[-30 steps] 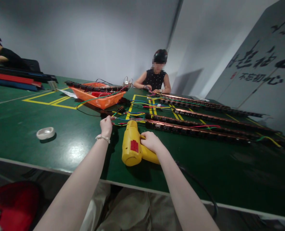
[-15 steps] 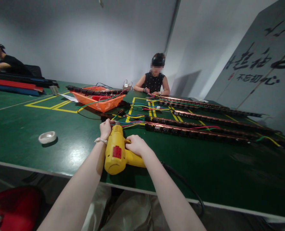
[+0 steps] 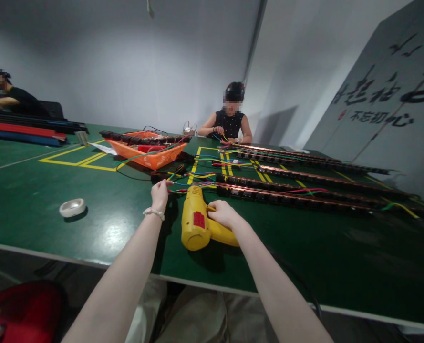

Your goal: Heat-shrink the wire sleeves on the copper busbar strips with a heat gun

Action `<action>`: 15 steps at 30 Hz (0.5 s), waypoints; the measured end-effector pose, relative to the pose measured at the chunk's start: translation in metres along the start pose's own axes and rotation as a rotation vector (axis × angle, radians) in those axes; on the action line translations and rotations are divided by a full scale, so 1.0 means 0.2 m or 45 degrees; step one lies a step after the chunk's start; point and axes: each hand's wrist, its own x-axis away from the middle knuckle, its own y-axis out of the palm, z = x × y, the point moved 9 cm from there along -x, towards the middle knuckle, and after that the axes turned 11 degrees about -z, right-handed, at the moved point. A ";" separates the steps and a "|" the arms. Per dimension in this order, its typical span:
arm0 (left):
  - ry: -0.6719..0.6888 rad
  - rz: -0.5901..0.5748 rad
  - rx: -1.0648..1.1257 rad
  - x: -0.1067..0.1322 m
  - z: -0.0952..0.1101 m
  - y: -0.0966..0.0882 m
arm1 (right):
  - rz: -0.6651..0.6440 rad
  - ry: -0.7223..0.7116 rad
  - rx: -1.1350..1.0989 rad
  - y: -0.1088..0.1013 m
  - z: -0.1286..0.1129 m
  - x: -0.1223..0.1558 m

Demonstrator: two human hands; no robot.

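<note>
My right hand grips the handle of a yellow heat gun, its nozzle pointing away from me at a bundle of coloured wires. My left hand is closed, pinching the near ends of those wires just left of the nozzle; a pale beaded bracelet sits on that wrist. The wires run to long dark strips lying across the green table.
A white tape roll lies at the left. An orange tray with more strips stands farther back. A person in a dark top works at the far edge; another person sits far left beside red and black rails.
The heat gun swung left beside my left hand half a second ago, then came back right. My left hand stayed on the wire ends.
</note>
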 end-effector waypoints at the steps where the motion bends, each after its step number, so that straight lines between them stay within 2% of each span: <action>1: 0.003 -0.001 -0.004 0.00 0.00 0.00 | 0.005 0.016 -0.017 -0.01 0.03 0.01; 7: -0.038 0.009 0.044 0.02 0.01 0.00 | 0.025 0.101 -0.087 -0.07 0.15 0.11; 15: -0.035 0.031 0.075 0.02 0.01 0.01 | 0.009 0.120 0.017 -0.06 0.11 0.12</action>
